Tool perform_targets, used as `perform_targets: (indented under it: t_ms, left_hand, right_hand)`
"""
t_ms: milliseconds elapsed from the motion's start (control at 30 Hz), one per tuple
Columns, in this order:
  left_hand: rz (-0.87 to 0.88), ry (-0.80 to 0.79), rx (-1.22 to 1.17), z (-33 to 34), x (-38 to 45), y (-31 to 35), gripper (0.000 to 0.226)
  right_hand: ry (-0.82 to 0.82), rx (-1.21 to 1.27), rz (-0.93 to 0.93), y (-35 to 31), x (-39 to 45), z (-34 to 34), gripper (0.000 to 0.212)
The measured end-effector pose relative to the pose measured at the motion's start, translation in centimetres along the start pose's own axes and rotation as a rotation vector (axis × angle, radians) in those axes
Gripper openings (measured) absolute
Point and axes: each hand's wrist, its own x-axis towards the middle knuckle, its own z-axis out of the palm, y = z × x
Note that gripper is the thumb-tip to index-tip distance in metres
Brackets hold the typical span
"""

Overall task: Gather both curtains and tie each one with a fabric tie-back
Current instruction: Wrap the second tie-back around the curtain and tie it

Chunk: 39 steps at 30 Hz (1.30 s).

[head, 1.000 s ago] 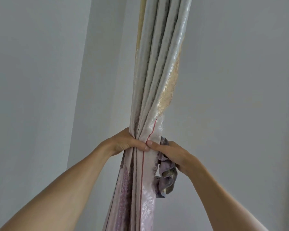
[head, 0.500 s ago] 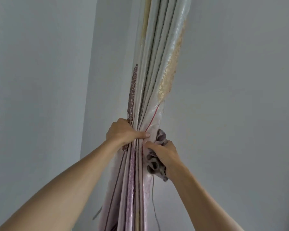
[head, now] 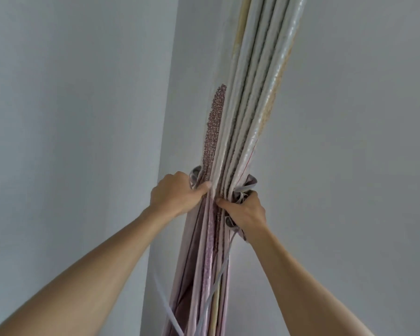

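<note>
Two hands are up on one gathered curtain [head: 230, 151], and the head camera is the only view I have. The curtain hangs bunched into a tight column of folds against the corner of a grey wall [head: 83, 117]. My left hand [head: 177, 194] is clenched around the bundle's left side, thumb pressed across the front folds. My right hand [head: 246, 209] grips the right side just below, fingers closed on crumpled mauve cloth that I take to be the fabric tie-back [head: 249, 184]. The tie-back shows at both edges of the bundle, so it seems to pass behind, though the back is hidden. A pale cord [head: 214, 291] trails down the front of the curtain below my right hand; I cannot tell what it belongs to.

I judge the wrap begun and the knot not yet made. The risk from here: if either hand loosens to cross the ends, the slick folds could spill out and the band could slide down. The loose cord could also get caught into the knot. The second curtain is not in view.
</note>
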Motion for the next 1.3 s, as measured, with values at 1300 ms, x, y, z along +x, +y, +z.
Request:
perform_targets:
  t_ms: [1300]
  left_hand:
    - [-0.411, -0.593, -0.899, 8.8, -8.3, 12.3, 0.023]
  right_hand:
    - [-0.16, 0.464, -0.037, 7.1, -6.2, -13.7, 0.027]
